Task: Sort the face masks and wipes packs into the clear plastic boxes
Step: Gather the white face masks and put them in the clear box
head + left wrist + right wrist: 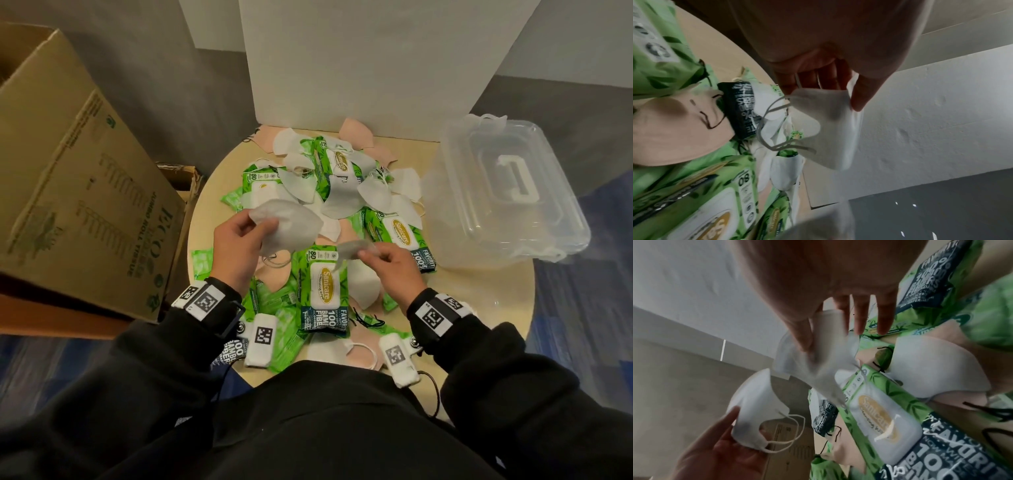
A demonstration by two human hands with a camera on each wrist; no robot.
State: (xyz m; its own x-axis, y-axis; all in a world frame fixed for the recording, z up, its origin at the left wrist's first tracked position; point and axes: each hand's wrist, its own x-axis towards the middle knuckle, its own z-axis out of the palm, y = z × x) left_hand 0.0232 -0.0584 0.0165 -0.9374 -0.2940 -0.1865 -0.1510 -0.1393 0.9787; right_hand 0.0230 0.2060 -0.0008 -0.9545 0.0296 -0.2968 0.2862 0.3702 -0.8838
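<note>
Masks in both hands: the left hand [236, 250] pinches a white mask [291, 228] held above the pile, thumb and fingers [859, 95] clamped on its edge, and the right hand [394, 270] pinches a second, blurred mask [352, 248] between thumb and forefinger, other fingers straight. Below them green wipes packs [323, 291] and loose white and pink masks lie jumbled on the round counter [479, 294], while the clear box [507, 192] sits at its right edge, lid on, a cardboard box [78, 192] off left.

green leaf-patterned wipes packs [323, 289], white masks [291, 224], pink masks [356, 135], brown cardboard box [78, 192].
</note>
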